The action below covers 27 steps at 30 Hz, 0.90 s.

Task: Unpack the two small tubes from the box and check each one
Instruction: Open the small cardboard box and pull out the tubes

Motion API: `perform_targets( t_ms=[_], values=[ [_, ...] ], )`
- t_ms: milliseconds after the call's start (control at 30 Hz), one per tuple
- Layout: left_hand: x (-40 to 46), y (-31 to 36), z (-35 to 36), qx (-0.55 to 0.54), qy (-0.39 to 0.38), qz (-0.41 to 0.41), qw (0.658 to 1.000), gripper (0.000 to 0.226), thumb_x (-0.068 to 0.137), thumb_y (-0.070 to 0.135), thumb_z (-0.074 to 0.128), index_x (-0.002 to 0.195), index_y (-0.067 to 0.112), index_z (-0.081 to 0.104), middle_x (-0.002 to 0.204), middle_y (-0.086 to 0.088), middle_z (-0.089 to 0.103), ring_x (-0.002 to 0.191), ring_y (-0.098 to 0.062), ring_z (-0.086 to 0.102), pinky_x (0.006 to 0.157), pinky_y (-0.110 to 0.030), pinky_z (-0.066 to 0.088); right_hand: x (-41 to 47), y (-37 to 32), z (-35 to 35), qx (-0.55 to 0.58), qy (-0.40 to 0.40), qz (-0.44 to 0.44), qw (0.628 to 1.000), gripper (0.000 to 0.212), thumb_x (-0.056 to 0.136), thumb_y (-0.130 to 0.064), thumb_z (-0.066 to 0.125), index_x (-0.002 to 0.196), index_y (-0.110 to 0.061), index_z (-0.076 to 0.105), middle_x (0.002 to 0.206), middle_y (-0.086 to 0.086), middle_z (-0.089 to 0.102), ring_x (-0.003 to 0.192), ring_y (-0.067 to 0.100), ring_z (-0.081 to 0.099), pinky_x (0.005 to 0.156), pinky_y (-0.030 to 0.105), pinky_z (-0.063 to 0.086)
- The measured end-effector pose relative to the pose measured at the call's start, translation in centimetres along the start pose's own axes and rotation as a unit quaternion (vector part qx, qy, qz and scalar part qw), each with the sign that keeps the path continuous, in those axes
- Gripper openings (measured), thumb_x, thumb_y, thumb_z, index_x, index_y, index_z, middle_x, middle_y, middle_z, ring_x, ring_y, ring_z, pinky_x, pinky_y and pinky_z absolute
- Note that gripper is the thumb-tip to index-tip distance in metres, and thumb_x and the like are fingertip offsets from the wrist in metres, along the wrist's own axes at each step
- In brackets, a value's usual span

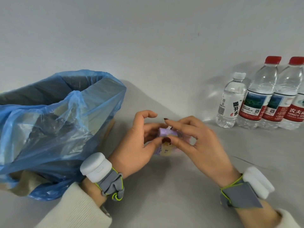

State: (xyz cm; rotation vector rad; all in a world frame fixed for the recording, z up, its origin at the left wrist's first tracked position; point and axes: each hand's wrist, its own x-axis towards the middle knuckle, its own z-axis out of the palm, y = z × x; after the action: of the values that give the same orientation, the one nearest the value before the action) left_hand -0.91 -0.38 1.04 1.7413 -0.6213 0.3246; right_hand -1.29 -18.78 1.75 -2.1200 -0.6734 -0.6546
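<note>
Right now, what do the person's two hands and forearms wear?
Both forearms have cream knitted sleeves. Each wrist carries a grey strap with yellow-green edging and a white rounded device. The left hand and right hand are bare of gloves; dark red polish shows on the nails.

box: lilac with yellow patches
bin bag: translucent blue
far-right bottles: red caps, red-and-white labels
table: grey

Just beside the left hand, on its outer side, a bin lined with a blue bag blocks that way. Beyond the right hand, further out to its side, four bottles stand in a row. Bare table lies ahead of both hands and toward the person.
</note>
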Motion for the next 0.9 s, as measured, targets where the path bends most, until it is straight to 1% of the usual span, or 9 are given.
perform_targets(
  t_ms=[100, 200, 300, 467, 567, 633, 733, 800, 900],
  values=[
    [0.3, 0.2, -0.3, -0.008, 0.059, 0.014, 0.998, 0.047, 0.084, -0.007, 0.065, 0.104, 0.030, 0.043, 0.100, 0.001, 0.069, 0.090, -0.009, 0.070, 0.075, -0.020, 0.057, 0.1, 0.0, 0.0, 0.036, -0.004, 0.052, 0.998, 0.029, 0.084, -0.020, 0.073, 0.112, -0.025, 0.073, 0.095, -0.006, 0.063, 0.087, -0.007, 0.058, 0.073, 0.003, 0.041],
    [0.3, 0.5, -0.2, 0.033, 0.063, 0.030, 0.997, 0.037, 0.082, -0.002, 0.069, 0.104, 0.022, 0.052, 0.103, 0.001, 0.069, 0.097, -0.008, 0.068, 0.081, -0.020, 0.056, 0.2, 0.0, 0.2, 0.105, 0.000, 0.112, 0.988, 0.025, 0.083, -0.019, 0.074, 0.108, -0.023, 0.075, 0.099, -0.004, 0.068, 0.091, -0.003, 0.064, 0.078, 0.007, 0.046],
    [0.1, 0.5, 0.0, 0.140, 0.072, 0.045, 0.986, 0.037, 0.077, 0.011, 0.078, 0.110, 0.017, 0.062, 0.107, 0.007, 0.069, 0.103, -0.003, 0.064, 0.087, -0.021, 0.054, 0.2, -0.1, 0.2, 0.129, 0.030, 0.126, 0.983, 0.023, 0.083, -0.014, 0.074, 0.104, -0.021, 0.076, 0.099, -0.002, 0.069, 0.089, 0.000, 0.067, 0.079, 0.008, 0.047],
    [-0.2, 0.9, 0.3, 0.192, 0.045, 0.041, 0.979, 0.045, 0.063, 0.033, 0.087, 0.104, 0.029, 0.068, 0.089, 0.015, 0.074, 0.083, 0.000, 0.068, 0.067, -0.022, 0.058, 0.0, -0.5, 0.7, 0.107, 0.050, 0.103, 0.988, 0.020, 0.084, -0.013, 0.074, 0.102, -0.018, 0.077, 0.095, -0.002, 0.064, 0.077, -0.011, 0.062, 0.059, -0.001, 0.042],
    [-0.2, 0.9, 0.7, 0.192, 0.057, 0.050, 0.978, 0.038, 0.063, 0.025, 0.085, 0.097, 0.025, 0.069, 0.086, 0.016, 0.070, 0.071, -0.005, 0.067, 0.061, -0.023, 0.057, -0.2, -0.7, 1.0, 0.079, 0.059, 0.079, 0.992, 0.018, 0.080, -0.016, 0.077, 0.098, -0.020, 0.078, 0.091, -0.004, 0.066, 0.081, -0.004, 0.064, 0.064, 0.000, 0.043],
    [-0.2, 1.0, 0.8, 0.221, 0.069, 0.078, 0.970, 0.032, 0.064, 0.017, 0.076, 0.094, 0.022, 0.067, 0.083, 0.013, 0.065, 0.065, -0.011, 0.063, 0.061, -0.026, 0.054, -0.2, -0.8, 1.2, 0.102, 0.070, 0.083, 0.989, 0.016, 0.078, -0.013, 0.080, 0.093, -0.017, 0.079, 0.089, -0.002, 0.070, 0.078, 0.000, 0.069, 0.069, 0.007, 0.049],
    [-0.3, 1.2, 0.7, 0.276, 0.071, 0.115, 0.952, 0.039, 0.061, 0.017, 0.070, 0.099, 0.023, 0.066, 0.081, 0.012, 0.066, 0.072, -0.011, 0.060, 0.069, -0.014, 0.047, -0.1, -0.9, 1.2, 0.155, 0.067, 0.106, 0.980, 0.013, 0.078, -0.013, 0.079, 0.090, -0.016, 0.080, 0.084, -0.002, 0.079, 0.076, 0.004, 0.074, 0.072, 0.019, 0.058],
    [-0.3, 1.2, 0.5, 0.297, 0.068, 0.118, 0.945, 0.052, 0.060, 0.016, 0.071, 0.112, 0.015, 0.067, 0.089, 0.016, 0.066, 0.080, -0.008, 0.059, 0.075, -0.009, 0.042, -0.2, -0.9, 1.1, 0.184, 0.067, 0.120, 0.973, 0.013, 0.078, -0.012, 0.078, 0.090, -0.017, 0.080, 0.082, -0.005, 0.080, 0.075, 0.004, 0.075, 0.071, 0.018, 0.058],
    [-0.3, 1.1, 0.4, 0.321, 0.053, 0.121, 0.938, 0.060, 0.058, 0.012, 0.075, 0.118, 0.008, 0.066, 0.097, 0.004, 0.070, 0.086, -0.007, 0.056, 0.080, -0.006, 0.039, -0.3, -1.0, 1.0, 0.195, 0.075, 0.120, 0.971, 0.012, 0.077, -0.014, 0.078, 0.088, -0.017, 0.081, 0.079, -0.006, 0.080, 0.073, 0.005, 0.075, 0.070, 0.022, 0.059]
  ],
)
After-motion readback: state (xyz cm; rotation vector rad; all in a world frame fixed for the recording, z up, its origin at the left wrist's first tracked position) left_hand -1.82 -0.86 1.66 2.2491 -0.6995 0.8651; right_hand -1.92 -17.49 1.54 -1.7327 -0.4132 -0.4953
